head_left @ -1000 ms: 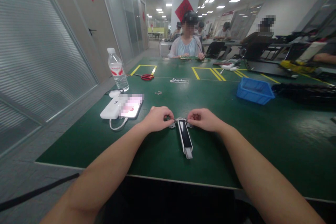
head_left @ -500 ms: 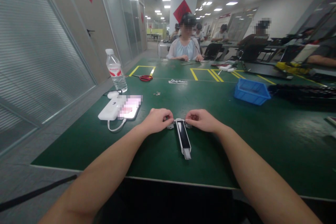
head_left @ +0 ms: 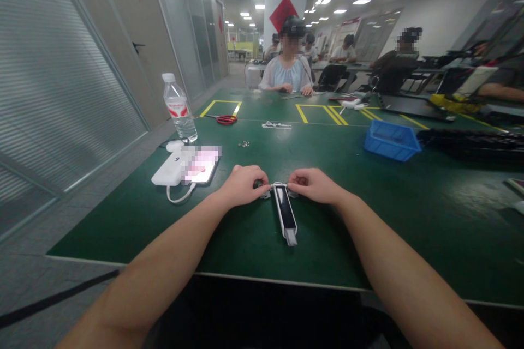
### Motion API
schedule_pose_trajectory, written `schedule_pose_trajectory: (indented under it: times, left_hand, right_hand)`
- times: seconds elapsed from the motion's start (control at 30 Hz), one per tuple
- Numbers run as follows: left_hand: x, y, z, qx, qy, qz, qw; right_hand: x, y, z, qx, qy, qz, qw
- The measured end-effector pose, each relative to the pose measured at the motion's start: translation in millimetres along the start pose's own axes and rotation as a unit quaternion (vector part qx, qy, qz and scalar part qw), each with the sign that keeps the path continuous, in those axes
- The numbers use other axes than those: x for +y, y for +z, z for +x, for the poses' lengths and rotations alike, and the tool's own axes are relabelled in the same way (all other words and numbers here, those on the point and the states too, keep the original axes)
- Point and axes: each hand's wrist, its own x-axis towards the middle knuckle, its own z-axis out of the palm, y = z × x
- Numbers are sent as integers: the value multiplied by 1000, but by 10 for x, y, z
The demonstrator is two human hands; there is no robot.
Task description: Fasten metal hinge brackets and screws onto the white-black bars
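A narrow white-framed piece with a dark middle (head_left: 286, 210) lies on the green table, its pale grey tab (head_left: 291, 238) pointing toward me. A thin light bar (head_left: 279, 186) crosses its far end. My left hand (head_left: 246, 185) is closed in a pinch at the bar's left end. At the right end, my right hand (head_left: 313, 186) pinches too, its other fingers curled. A small greyish see-through part (head_left: 266, 195) shows under my left fingertips, and a similar one lies partly hidden by my right fingers. Exactly what sits between the fingertips is too small to make out.
Beyond my hands lie several small metal bits (head_left: 244, 144) and a strip of pale parts (head_left: 277, 125). Red-handled scissors (head_left: 226, 119), a water bottle (head_left: 179, 112), and a white power bank (head_left: 167, 169) cabled to a phone (head_left: 209, 166) are left. A blue bin (head_left: 392, 140) stands right. A person (head_left: 286, 71) sits opposite.
The view has shifted very slightly. Both hands keep their pinch at the bar's ends, and the white-framed piece lies as before. The person opposite has moved their hands a little.
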Motion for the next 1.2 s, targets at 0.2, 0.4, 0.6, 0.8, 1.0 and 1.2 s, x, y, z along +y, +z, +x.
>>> schedule_pose_trajectory:
  times: [0.2, 0.4, 0.6, 0.8, 1.0, 1.2]
  left_hand:
    - [15, 5, -4, 3, -5, -7, 1000]
    - [5, 23, 11, -1, -6, -6, 1000]
    - [-19, 24, 4, 0, 2, -23, 1000]
    - [-9, 40, 10, -2, -13, -32, 999]
    - [-26, 41, 10, -1, 2, -36, 999]
    - [-11, 19, 5, -5, -3, -39, 999]
  right_hand:
    - [-12, -7, -3, -3, 2, -3, 1000]
    - [-7, -8, 0, -2, -3, -8, 1000]
    - [-13, -3, -1, -1, 4, -3, 1000]
    - [-11, 4, 0, -1, 3, -5, 1000]
    - [-19, 3, -2, -3, 6, 4, 1000]
    - [-21, 0, -1, -8, 8, 9, 1000]
